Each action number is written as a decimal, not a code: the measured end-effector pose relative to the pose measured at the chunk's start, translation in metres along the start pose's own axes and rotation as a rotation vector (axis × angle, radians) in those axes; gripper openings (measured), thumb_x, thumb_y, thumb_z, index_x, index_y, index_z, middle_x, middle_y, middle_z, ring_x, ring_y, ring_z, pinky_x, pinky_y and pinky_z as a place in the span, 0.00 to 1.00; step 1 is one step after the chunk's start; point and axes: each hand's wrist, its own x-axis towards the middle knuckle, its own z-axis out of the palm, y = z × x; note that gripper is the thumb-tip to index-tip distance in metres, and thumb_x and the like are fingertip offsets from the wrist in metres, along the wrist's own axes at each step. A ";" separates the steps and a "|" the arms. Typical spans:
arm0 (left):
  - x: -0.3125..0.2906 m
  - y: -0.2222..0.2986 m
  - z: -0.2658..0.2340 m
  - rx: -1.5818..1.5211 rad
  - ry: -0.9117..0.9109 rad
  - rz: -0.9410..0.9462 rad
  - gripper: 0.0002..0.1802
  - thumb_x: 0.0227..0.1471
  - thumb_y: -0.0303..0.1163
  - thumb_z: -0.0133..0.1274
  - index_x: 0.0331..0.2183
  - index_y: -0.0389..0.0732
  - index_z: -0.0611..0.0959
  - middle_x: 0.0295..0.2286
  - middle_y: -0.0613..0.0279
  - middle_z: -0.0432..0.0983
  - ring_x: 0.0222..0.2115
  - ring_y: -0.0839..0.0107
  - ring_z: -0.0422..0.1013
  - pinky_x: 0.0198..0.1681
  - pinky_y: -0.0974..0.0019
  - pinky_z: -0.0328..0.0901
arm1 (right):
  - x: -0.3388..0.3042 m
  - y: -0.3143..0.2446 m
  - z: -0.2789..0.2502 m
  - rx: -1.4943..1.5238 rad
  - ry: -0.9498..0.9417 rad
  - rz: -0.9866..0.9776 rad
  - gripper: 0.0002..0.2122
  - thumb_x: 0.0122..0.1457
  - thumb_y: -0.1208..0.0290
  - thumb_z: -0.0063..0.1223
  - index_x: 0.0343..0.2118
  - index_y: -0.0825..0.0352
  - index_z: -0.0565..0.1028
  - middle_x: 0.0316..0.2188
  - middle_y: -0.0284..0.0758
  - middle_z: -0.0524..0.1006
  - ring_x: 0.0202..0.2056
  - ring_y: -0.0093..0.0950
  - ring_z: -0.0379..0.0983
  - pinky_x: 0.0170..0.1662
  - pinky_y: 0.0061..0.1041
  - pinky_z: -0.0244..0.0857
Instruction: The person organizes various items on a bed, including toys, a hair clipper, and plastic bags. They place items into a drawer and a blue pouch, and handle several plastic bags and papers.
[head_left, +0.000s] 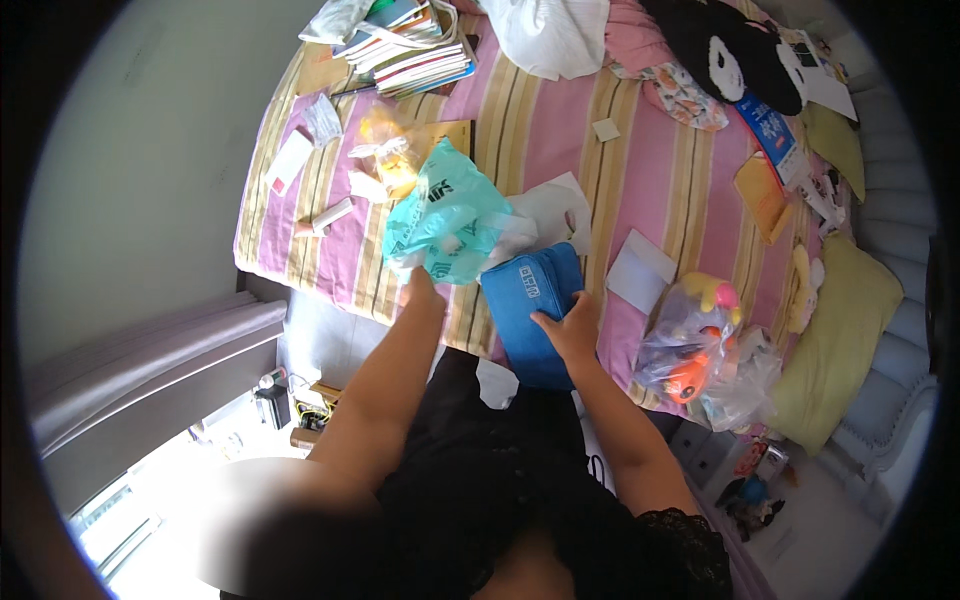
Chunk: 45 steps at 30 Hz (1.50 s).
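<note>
My right hand grips a blue fabric pouch at its right side, thumb across the top face. The pouch lies at the bed's near edge, partly over my lap. To its left, my left hand is closed at the lower edge of a crumpled teal plastic bag; its fingertips are partly hidden by the plastic. Some white crumpled material lies between bag and pouch. Behind them, a white sheet of paper rests on the striped bedspread.
Books are piled at the far left. An orange-yellow plastic bag sits behind the teal one. On the right are a folded white sheet, clear bags with colourful toys and a green pillow. A black plush item lies far right.
</note>
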 end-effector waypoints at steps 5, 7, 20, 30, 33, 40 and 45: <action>0.024 -0.031 0.013 -0.160 -0.231 -0.152 0.35 0.45 0.54 0.50 0.47 0.36 0.70 0.43 0.52 0.71 0.41 0.52 0.70 0.37 0.49 0.65 | -0.012 -0.017 0.002 -0.149 -0.093 -0.055 0.26 0.40 0.49 0.61 0.30 0.68 0.68 0.30 0.45 0.68 0.34 0.43 0.66 0.36 0.40 0.62; 0.060 -0.042 0.019 -0.025 -0.210 0.055 0.31 0.44 0.51 0.51 0.42 0.34 0.74 0.38 0.50 0.74 0.38 0.53 0.72 0.36 0.54 0.65 | -0.011 -0.018 0.001 -0.197 -0.116 -0.143 0.22 0.44 0.50 0.59 0.27 0.69 0.70 0.29 0.46 0.68 0.32 0.43 0.66 0.33 0.39 0.62; 0.015 0.016 -0.071 0.773 -0.556 1.456 0.10 0.42 0.27 0.53 0.29 0.38 0.70 0.26 0.45 0.71 0.31 0.46 0.69 0.32 0.53 0.63 | 0.030 -0.051 -0.077 0.337 -0.342 -0.400 0.17 0.53 0.59 0.52 0.20 0.71 0.72 0.20 0.42 0.70 0.23 0.38 0.70 0.24 0.32 0.61; 0.063 0.018 -0.056 0.693 -0.600 1.066 0.16 0.42 0.37 0.54 0.29 0.36 0.71 0.28 0.47 0.73 0.33 0.51 0.71 0.34 0.57 0.64 | 0.067 -0.060 0.003 1.085 -0.353 0.398 0.21 0.56 0.56 0.50 0.36 0.75 0.75 0.29 0.35 0.76 0.29 0.25 0.71 0.33 0.20 0.65; 0.053 0.030 -0.048 0.754 -0.408 1.091 0.18 0.41 0.36 0.54 0.33 0.37 0.69 0.30 0.47 0.73 0.34 0.51 0.70 0.36 0.55 0.64 | 0.075 -0.057 0.018 0.919 -0.397 0.226 0.20 0.56 0.55 0.50 0.33 0.73 0.76 0.28 0.35 0.76 0.29 0.25 0.71 0.33 0.21 0.64; 0.033 0.054 -0.020 1.100 0.132 1.654 0.37 0.39 0.25 0.52 0.54 0.48 0.62 0.38 0.53 0.69 0.42 0.56 0.66 0.43 0.55 0.62 | 0.064 -0.050 0.078 0.265 -0.364 -0.342 0.23 0.55 0.51 0.43 0.21 0.69 0.75 0.22 0.47 0.73 0.26 0.44 0.71 0.30 0.37 0.65; 0.060 0.074 0.003 1.142 -0.117 1.719 0.27 0.41 0.24 0.50 0.47 0.48 0.71 0.29 0.61 0.72 0.34 0.59 0.70 0.36 0.58 0.66 | 0.064 -0.060 0.077 0.195 -0.366 -0.351 0.22 0.55 0.52 0.44 0.20 0.69 0.75 0.21 0.45 0.73 0.23 0.43 0.71 0.28 0.39 0.65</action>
